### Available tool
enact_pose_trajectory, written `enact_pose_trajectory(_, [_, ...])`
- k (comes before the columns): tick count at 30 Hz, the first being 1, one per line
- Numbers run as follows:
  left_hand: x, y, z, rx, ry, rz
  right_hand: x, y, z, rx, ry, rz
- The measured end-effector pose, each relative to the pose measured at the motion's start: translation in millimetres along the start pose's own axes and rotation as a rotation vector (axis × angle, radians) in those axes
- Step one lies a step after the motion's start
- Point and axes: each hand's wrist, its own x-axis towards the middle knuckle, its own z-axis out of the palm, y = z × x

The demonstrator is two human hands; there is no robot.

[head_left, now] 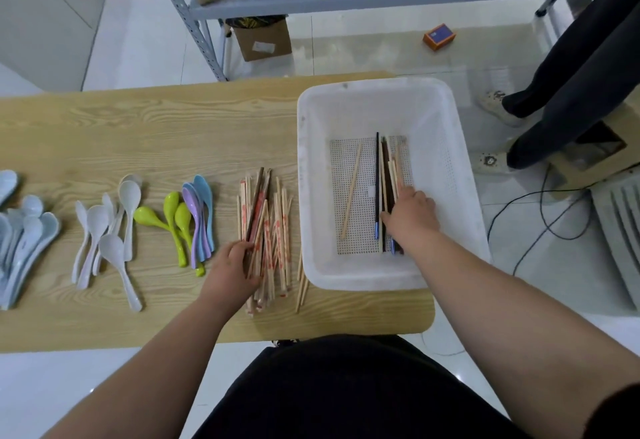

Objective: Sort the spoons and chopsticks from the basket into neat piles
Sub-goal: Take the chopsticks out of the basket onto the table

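Three green spoons are laid at 9 o'clock of the chopstick pile, which is aligned from 6 to 12 o'clock and gripped by the curled left hand, while the white basket's chopstick bundle, likewise aligned, is covered by the right hand, its grip not discernible.

The counter is pale yellowish wood with darker wavy grain, and the basket on it is white, its floor dotted all over with small holes. The pile of chopsticks is light tan with red printing, a few dark brown sticks among them. In the basket lie a plain tan chopstick and a black chopstick with a blue end. There are pale blue-grey spoons, white spoons, lime-green spoons, and lilac and sky-blue spoons.
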Motion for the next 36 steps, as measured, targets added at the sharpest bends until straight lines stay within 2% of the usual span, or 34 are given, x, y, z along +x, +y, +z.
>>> enact_pose_trajectory(7, [-0.8, 5.6, -0.2, -0.024, 0.012, -0.014, 15.3, 5.6, -2.5, 0.252, -0.135, 0.137])
enact_pose_trajectory(11, [-0.6, 4.8, -2.3, -0.038, -0.005, -0.023, 19.4, 7.8, -3.0, 0.185, -0.167, 0.130])
enact_pose_trajectory(20, [0.7, 1.3, -6.0, 0.016, -0.028, 0.022, 6.1, 7.9, 0.6, 0.234, -0.165, 0.091])
enact_pose_trajectory(25, [3.0, 6.2, -12.1, 0.068, -0.022, 0.047, -6.1, 10.2, -2.8, 0.277, -0.131, 0.144])
enact_pose_trajectory(28, [3.0, 29.9, -17.1, 0.108, 0.014, 0.163, -15.3, 9.3, -7.1, 0.319, -0.096, 0.133])
enact_pose_trajectory(33, [-5.3, 85.4, -19.7, 0.056, 0.152, 0.625, -34.5, 3.6, -13.6, 0.371, -0.051, 0.046])
enact_pose_trajectory(36, [-7.6, 93.9, -12.7, 0.211, 0.039, 0.741, -46.4, -8.2, -18.1, 0.371, -0.017, 0.006])
